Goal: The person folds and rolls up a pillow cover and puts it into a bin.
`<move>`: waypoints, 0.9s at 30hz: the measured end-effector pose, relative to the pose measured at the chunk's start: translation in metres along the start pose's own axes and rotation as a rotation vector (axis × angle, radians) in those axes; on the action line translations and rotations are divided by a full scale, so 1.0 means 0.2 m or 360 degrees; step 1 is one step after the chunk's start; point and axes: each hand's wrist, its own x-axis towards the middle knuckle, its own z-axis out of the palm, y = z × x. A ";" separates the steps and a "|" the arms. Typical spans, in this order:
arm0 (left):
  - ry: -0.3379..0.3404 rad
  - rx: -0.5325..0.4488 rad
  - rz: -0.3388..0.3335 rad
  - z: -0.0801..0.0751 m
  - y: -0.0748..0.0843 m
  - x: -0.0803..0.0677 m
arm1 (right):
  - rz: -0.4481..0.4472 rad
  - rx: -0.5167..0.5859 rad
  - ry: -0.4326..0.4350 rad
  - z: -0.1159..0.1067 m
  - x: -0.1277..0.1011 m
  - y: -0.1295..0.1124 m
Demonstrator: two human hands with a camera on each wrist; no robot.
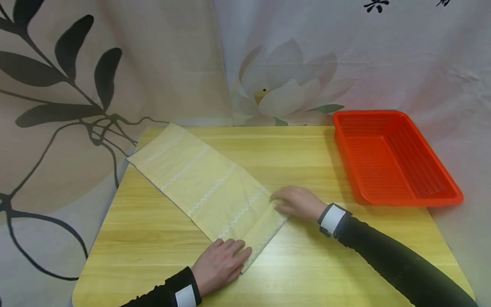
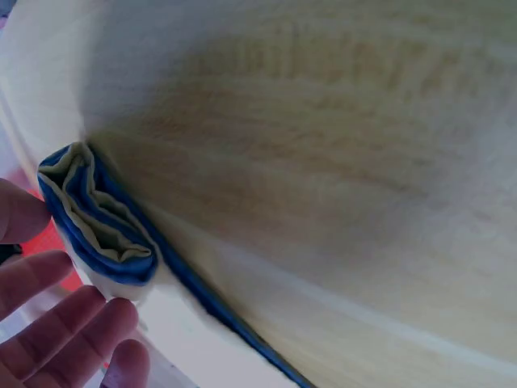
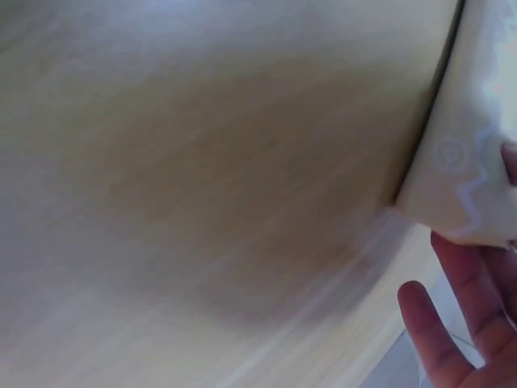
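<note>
An orange basket (image 1: 395, 157) of perforated plastic, rectangular with flared walls, sits at the far right of my bench (image 1: 299, 264), well apart from my hands; nothing stands between them and the cloth. The cloth (image 1: 199, 183) is a long, pale yellow towel folded into a narrow strip, lying diagonally from the bench's far left corner toward me, with white zigzag stitching in bands across it. In the left wrist view its folded end shows layered blue edging. My left hand (image 1: 218, 264) lies flat on the strip's near corner, fingers straight, grip apart and pressing. My right hand (image 1: 297, 201) rests at the strip's right near edge, fingers bent over the hem; whether that grip pinches it I cannot tell. The bench is light yellow wood grain with rounded corners. Behind it hang draped fabrics printed with dark leaves and a pale lotus.
</note>
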 end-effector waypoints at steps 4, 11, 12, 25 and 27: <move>-0.0021 0.0002 0.0011 0.01 0.00 -0.01 | 0.0044 -0.0026 0.0042 0.00 -0.03 0.01; -0.0034 -0.0045 -0.0008 0.02 -0.01 -0.03 | -0.0089 -0.0195 0.0215 -0.03 -0.19 0.00; -0.0029 -0.0051 -0.0010 0.02 -0.01 -0.03 | -0.0142 -0.0228 0.0230 -0.03 -0.20 0.00; -0.0107 0.0056 0.0239 0.02 -0.01 -0.08 | -0.0230 -0.0491 -0.0007 0.06 -0.21 -0.01; -0.0165 0.0054 0.0228 0.03 -0.01 -0.10 | -0.0236 -0.0504 -0.0035 0.07 -0.21 0.00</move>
